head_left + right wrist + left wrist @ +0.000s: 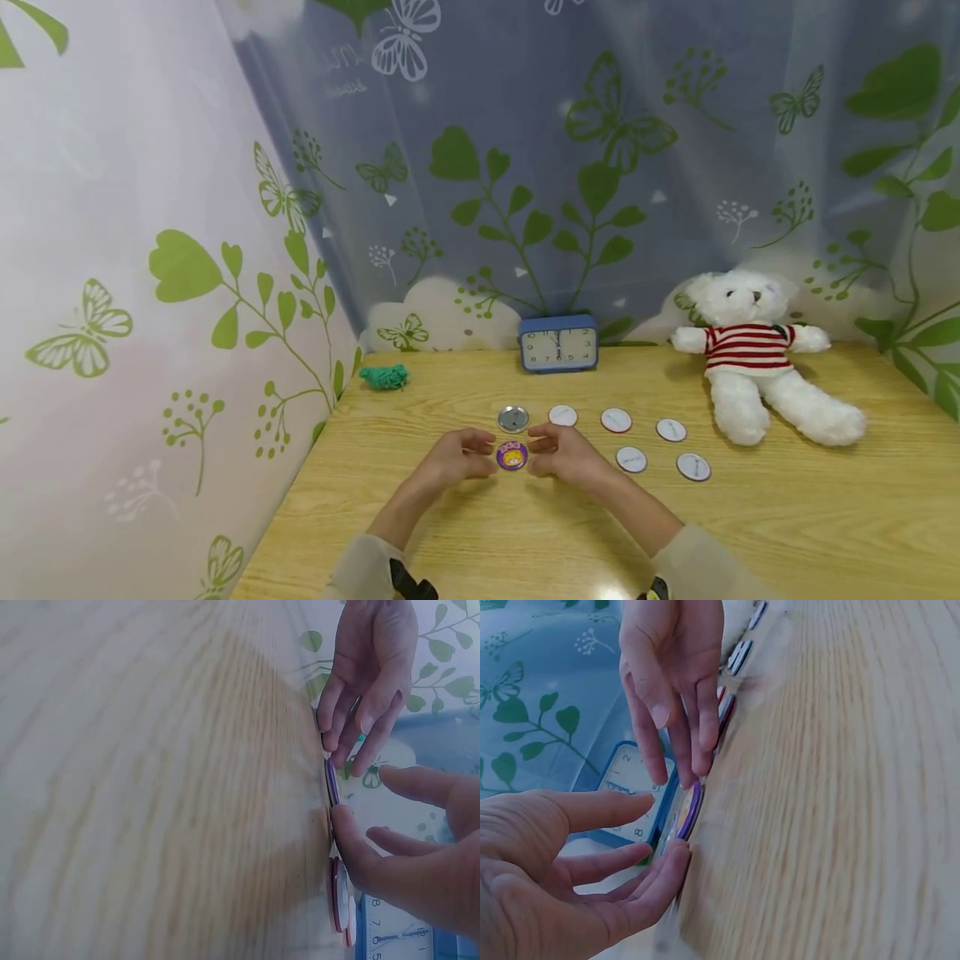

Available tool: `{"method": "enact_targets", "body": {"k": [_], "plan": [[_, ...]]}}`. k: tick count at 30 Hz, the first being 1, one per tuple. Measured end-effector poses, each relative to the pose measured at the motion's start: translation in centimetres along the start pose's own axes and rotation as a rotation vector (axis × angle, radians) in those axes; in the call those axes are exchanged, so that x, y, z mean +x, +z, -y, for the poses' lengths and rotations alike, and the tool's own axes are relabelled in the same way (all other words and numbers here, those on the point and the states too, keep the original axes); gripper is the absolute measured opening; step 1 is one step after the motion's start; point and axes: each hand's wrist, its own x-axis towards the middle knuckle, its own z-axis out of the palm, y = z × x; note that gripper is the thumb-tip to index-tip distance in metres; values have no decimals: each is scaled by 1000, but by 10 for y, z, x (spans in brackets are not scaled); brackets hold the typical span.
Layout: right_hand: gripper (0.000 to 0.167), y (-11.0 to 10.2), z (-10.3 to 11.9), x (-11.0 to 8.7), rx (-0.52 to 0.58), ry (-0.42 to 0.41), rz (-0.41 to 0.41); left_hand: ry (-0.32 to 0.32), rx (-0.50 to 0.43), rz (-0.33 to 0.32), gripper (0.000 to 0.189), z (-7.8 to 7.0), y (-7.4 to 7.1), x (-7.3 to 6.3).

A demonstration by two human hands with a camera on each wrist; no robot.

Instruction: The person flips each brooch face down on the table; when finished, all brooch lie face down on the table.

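Observation:
A round purple badge (512, 456) with a yellow cartoon animal face lies picture side up on the wooden table. To its left is my left hand (455, 458), fingers loosely bent, with fingertips close to the rim; on the other side my right hand (572, 454) mirrors it. Both wrist views show the purple rim (696, 806) between the two hands' lower fingertips, neither hand pinching it; whether they touch it I cannot tell. Just behind sits a round silver disc (513, 419). A white-backed badge (562, 416) lies right behind my right hand's fingers.
Several more white-backed badges (616, 420) lie to the right on the table (495, 542). A blue clock (559, 345) stands at the back, green string (385, 377) lies back left, and a white teddy bear (750, 350) in a striped shirt sits at the right against the curtain.

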Motion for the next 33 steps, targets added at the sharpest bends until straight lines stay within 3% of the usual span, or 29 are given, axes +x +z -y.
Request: {"method": "enact_targets", "body": {"k": [6, 12, 26, 33], "plan": [[58, 3, 2, 0, -6, -7, -26, 17, -56, 2, 49, -3, 6, -1], [55, 9, 1, -1, 3, -1, -50, 52, -97, -38, 46, -1, 11, -4], [48, 16, 0, -1, -12, -36, -90, 66, -121, -169, 41, 8, 23, 2], [48, 18, -1, -1, -5, -41, -83, 78, -104, -201, 41, 10, 28, 5]]}}
